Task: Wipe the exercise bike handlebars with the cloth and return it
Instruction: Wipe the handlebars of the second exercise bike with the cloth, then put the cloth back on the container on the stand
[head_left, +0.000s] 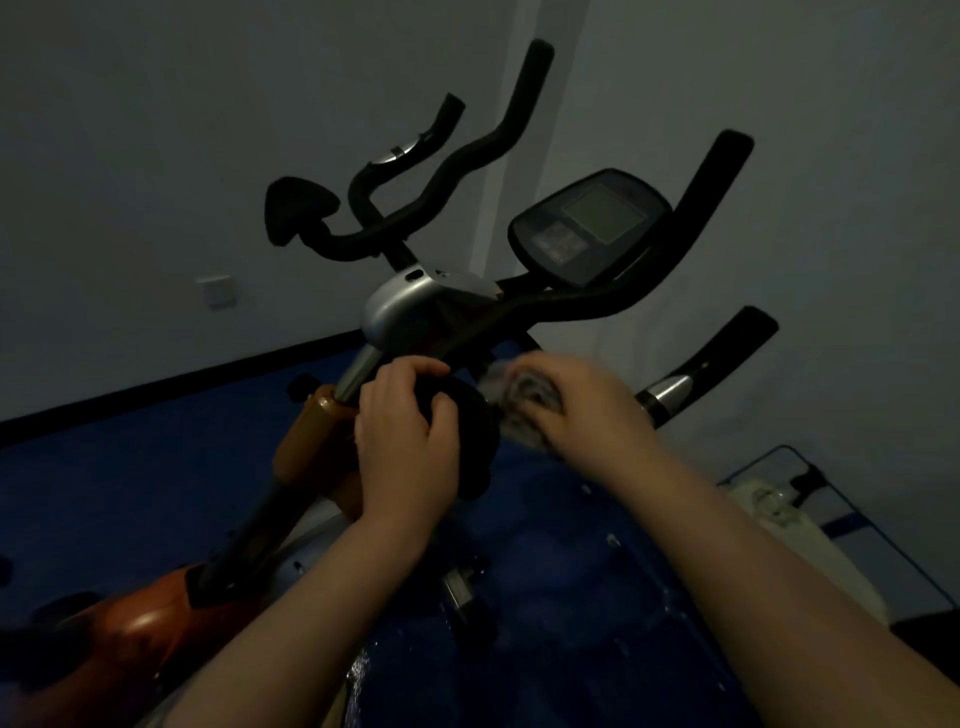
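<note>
Fig.: wiping in progress, head view. Left hand (405, 441) curls round a black padded rest (470, 441) just below the silver stem clamp (395, 312), prob. to steady the bike. Right hand (576, 405) presses a bunched grey fluffy cloth (519, 400) to the right of the clamp, fingers wrapped over it; cloth bulges out on the thumb side, touching the pad's edge, blurred, so likely mid-rub. Black foam handlebars (587, 299) fan out above the clamp, w/ dark oval console (592, 228) above-right. Upper bars appear not yet reached; return spot for cloth not identifiable.
</note>
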